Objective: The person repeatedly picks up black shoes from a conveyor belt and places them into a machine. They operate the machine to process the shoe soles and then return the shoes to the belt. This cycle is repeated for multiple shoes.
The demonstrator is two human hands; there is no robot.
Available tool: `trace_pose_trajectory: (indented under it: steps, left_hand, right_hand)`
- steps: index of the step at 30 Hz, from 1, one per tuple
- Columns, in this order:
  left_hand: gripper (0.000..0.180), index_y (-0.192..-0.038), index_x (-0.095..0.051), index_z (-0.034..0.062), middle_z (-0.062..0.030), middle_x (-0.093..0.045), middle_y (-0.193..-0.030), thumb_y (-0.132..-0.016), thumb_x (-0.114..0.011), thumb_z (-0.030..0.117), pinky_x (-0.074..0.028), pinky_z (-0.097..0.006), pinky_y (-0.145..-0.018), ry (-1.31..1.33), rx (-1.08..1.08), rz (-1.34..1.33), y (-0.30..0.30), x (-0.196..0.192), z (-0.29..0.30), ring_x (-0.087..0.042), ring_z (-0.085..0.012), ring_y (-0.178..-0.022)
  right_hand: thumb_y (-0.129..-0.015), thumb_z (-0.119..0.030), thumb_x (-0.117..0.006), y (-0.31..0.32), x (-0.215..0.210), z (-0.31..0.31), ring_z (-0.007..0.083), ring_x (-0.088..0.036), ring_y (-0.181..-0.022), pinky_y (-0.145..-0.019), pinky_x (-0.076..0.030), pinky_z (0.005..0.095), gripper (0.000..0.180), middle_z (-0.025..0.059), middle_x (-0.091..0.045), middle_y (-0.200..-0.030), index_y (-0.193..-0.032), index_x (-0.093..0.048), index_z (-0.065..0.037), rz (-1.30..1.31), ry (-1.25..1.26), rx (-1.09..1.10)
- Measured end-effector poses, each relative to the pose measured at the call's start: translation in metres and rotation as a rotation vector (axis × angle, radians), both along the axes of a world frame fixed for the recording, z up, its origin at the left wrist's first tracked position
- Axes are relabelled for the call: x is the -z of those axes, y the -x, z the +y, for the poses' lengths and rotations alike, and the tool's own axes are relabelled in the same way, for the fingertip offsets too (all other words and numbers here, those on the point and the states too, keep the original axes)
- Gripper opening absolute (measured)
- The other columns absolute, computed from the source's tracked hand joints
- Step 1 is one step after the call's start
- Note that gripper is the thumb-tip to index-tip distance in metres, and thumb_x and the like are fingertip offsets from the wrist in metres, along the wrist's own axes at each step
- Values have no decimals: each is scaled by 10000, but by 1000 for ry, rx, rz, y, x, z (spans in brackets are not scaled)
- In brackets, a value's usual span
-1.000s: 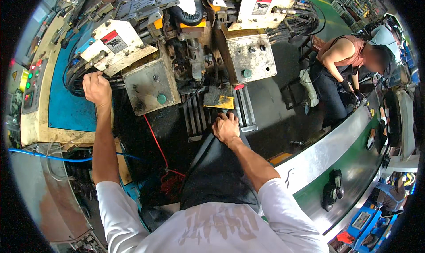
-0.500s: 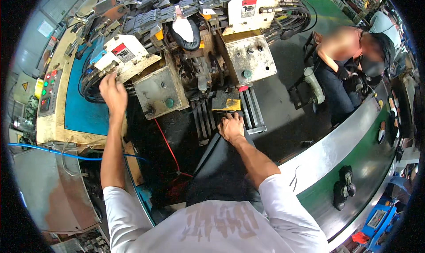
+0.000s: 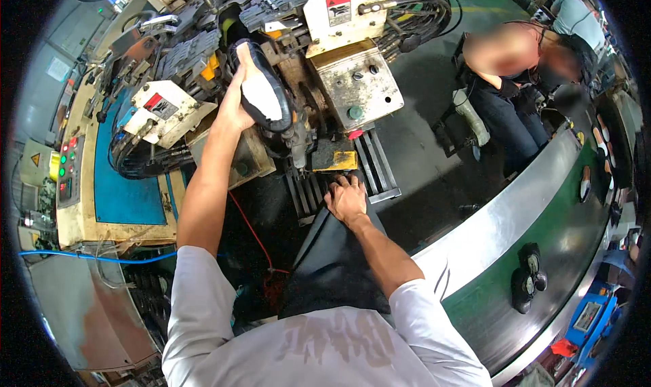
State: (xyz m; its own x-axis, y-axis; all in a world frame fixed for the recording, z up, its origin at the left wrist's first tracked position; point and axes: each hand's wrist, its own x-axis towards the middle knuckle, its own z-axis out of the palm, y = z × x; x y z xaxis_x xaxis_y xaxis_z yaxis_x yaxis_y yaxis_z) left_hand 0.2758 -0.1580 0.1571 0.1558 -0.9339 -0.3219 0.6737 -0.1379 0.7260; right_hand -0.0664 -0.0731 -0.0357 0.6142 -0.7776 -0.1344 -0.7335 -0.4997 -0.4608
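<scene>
A black shoe upper with a white sole face sits sole-up at the middle of the machine, its toe toward me. My left hand is closed around the shoe's left side; the fingers beneath are partly hidden. My right hand lies on my knee with its fingers apart and slightly bent, nothing in it. Just beyond those fingers is a worn pad with a yellow edge, part of the machine.
Metal control boxes flank the machine's centre. A button panel stands at left beside a blue surface. To the right runs a green conveyor carrying black shoes. Beyond it another person sits working.
My left hand has gone from beside the left control box to the shoe and taken hold of it. The shoe now sits nearer to me. My right hand stays on the knee.
</scene>
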Motion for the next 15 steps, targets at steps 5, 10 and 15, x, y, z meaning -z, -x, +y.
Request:
trace_pose_trajectory:
  steps: [5,10,15]
  left_hand:
    - [444,-1280,-644,70,-138,-740,-1169,-1018,-723,420,-600,-494,-969,-121,-196,-116,42,-26,17,-728,-304,-1016]
    - [502,-1434,-565,53,-93,-687,-1192,-1024,-701,307,-593,-380,-899,98,-91,-478,89,-54,97,-693,-218,-1056]
    - [654,-1601,-438,25,-101,-605,-1438,-1026,-675,229,-463,-363,-1091,80,-1,-725,167,-69,171,-596,-205,-1261]
  right_hand:
    - [-951,-335,-682,12,1,5,402,-485,-1432,-1157,-430,568,367,100,-635,-1478,-1226,-781,-112,-174,41,36]
    - [-1024,-282,-678,17,-40,-22,435,-657,-1272,-1093,-528,448,391,189,-717,-1361,-1339,-730,-57,-803,-318,276]
    - [-1126,-410,-558,-4,-185,-22,252,-506,-1461,-1184,-410,360,693,146,-481,-1633,-1700,-309,-112,-1436,-737,114]
